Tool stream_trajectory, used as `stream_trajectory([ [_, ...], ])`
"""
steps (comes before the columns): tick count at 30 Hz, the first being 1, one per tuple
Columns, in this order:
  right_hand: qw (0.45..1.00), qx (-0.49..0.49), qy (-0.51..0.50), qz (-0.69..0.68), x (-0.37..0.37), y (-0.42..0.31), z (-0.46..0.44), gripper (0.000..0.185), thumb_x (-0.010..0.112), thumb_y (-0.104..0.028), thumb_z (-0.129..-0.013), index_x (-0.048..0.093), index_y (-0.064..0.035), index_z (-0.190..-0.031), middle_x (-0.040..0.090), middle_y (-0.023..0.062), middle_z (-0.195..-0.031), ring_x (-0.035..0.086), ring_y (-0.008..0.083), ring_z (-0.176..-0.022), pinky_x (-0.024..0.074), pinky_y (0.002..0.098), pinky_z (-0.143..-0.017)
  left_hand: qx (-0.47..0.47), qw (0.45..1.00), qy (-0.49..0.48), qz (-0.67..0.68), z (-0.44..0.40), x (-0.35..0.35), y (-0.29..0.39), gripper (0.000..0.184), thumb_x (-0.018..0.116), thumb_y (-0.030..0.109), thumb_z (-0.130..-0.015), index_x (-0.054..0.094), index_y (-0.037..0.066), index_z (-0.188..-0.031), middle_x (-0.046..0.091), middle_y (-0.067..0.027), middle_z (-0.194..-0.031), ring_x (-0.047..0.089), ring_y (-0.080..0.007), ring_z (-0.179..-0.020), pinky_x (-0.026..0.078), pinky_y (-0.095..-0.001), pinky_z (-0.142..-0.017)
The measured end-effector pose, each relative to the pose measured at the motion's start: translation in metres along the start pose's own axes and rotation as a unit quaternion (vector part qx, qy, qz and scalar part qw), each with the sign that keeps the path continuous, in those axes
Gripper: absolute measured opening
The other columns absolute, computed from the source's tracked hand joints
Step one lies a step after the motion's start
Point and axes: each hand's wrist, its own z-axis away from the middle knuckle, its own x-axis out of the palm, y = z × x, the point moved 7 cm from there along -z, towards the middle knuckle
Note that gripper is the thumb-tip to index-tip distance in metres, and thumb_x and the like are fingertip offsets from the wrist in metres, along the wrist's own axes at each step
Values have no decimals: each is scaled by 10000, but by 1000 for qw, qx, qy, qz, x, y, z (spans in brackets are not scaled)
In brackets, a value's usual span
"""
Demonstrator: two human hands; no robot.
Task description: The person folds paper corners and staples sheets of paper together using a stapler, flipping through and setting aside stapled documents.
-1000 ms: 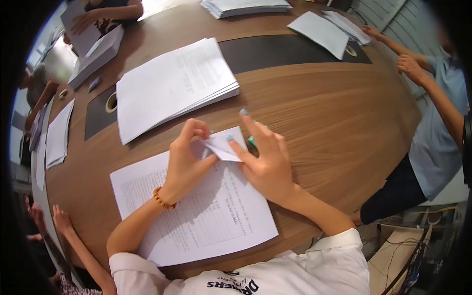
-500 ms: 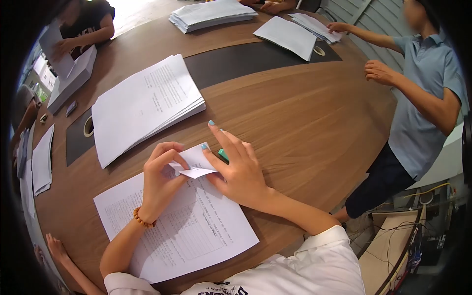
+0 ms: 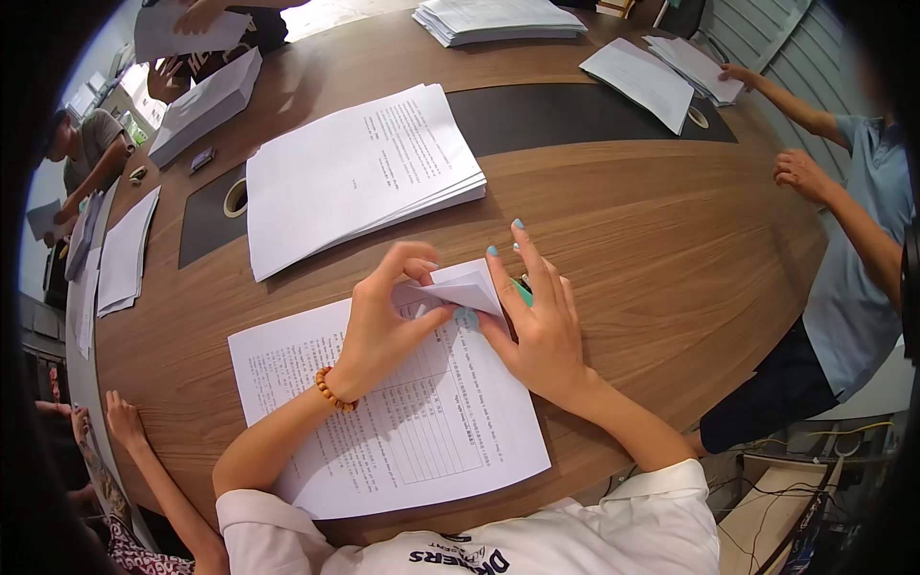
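A printed sheet (image 3: pixel 412 431) lies on the wooden table, close to my body. Its far corner is bent up into a small white flap (image 3: pixel 460 289). My left hand (image 3: pixel 379 321), with a beaded bracelet at the wrist, pinches the left side of this flap between thumb and fingers. My right hand (image 3: pixel 546 335) is at the flap's right side, thumb against its near edge, the other fingers stretched out. A green object (image 3: pixel 522 291) is partly hidden behind my right hand.
Ahead stands a large paper stack (image 3: pixel 359 172), with further stacks (image 3: pixel 498 19) (image 3: pixel 640 81) at the far side. A white box (image 3: pixel 206 105) and loose papers (image 3: pixel 129 251) are at the left. A person in blue (image 3: pixel 858 259) stands at the right; others sit at the left.
The view has swung left and back. My right thumb has shifted to the near edge of the flap, and its fingers have spread. At the upper left, a person's hand has lifted a sheet.
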Motion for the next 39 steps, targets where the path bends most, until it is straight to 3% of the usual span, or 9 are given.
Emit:
stream_trajectory([
  [3, 999, -21, -25, 4, 1, -1, 0, 462, 738, -153, -688, 614, 0, -1106, 333, 213, -1408, 448, 321, -1170, 390, 402, -878, 67, 997, -15, -25, 2, 2, -1, 193, 725, -37, -616, 632, 22, -774, 592, -68, -947, 586, -196, -931, 485, -290, -773],
  [10, 997, -1, -52, -63, 7, 5, 1, 432, 718, -116, -699, 624, -36, -1113, 351, 192, -1405, 446, 331, -1173, 400, 435, -890, 84, 996, -6, -43, 2, 1, 4, 166, 725, -32, -613, 642, 30, -743, 570, -83, -1053, 576, -205, -972, 486, -295, -768],
  [15, 998, -12, -30, -52, 5, 1, 3, 416, 720, -124, -704, 639, -83, -1110, 351, 191, -1407, 461, 332, -1153, 403, 436, -890, 66, 997, -3, -51, 1, 1, -1, 185, 740, -13, -617, 629, 30, -759, 583, -68, -942, 580, -192, -891, 486, -292, -752],
  [19, 999, 0, -8, -43, 4, 0, 2, 443, 727, -145, -706, 620, -29, -1120, 339, 204, -1409, 468, 341, -1141, 408, 432, -887, 15, 999, -3, -40, 0, 2, -1, 244, 730, -40, -580, 602, 25, -778, 577, -50, -861, 567, -174, -921, 448, -282, -823],
  [21, 998, 22, -2, -52, 2, 3, 1, 453, 728, -146, -706, 612, -8, -1122, 338, 209, -1407, 469, 345, -1140, 409, 431, -888, 19, 999, 23, 28, 0, 0, -2, 247, 751, -10, -616, 612, 53, -810, 563, -29, -829, 576, -171, -829, 479, -281, -726],
  [27, 999, 9, -37, -39, 6, 3, 2, 455, 729, -129, -699, 606, 11, -1115, 343, 210, -1398, 460, 334, -1158, 410, 439, -897, 86, 995, 12, -56, 1, 1, 6, 209, 741, -21, -616, 609, 47, -763, 556, -43, -910, 574, -170, -838, 473, -276, -723],
  [31, 998, 3, -34, -51, 6, 2, 2, 411, 724, -109, -694, 636, -34, -1088, 355, 196, -1398, 455, 321, -1171, 403, 434, -905, 84, 994, 15, -66, 2, 0, 8, 190, 737, -16, -620, 608, 41, -748, 557, -54, -966, 574, -175, -838, 473, -279, -725],
  [33, 998, -1, -26, -53, 6, 1, 2, 398, 724, -104, -691, 646, -52, -1078, 360, 192, -1397, 454, 318, -1173, 400, 430, -908, 39, 998, 8, -38, 1, 0, 3, 207, 722, -14, -576, 591, 28, -730, 575, -58, -999, 550, -176, -945, 441, -294, -814],
  [39, 999, -35, 11, -3, 1, -8, 2, 420, 726, -100, -693, 636, -52, -1101, 367, 187, -1396, 458, 313, -1168, 398, 421, -907, 87, 993, 7, -74, 0, 0, 5, 260, 752, 0, -621, 610, 52, -833, 589, -40, -865, 578, -152, -814, 479, -280, -700],
])
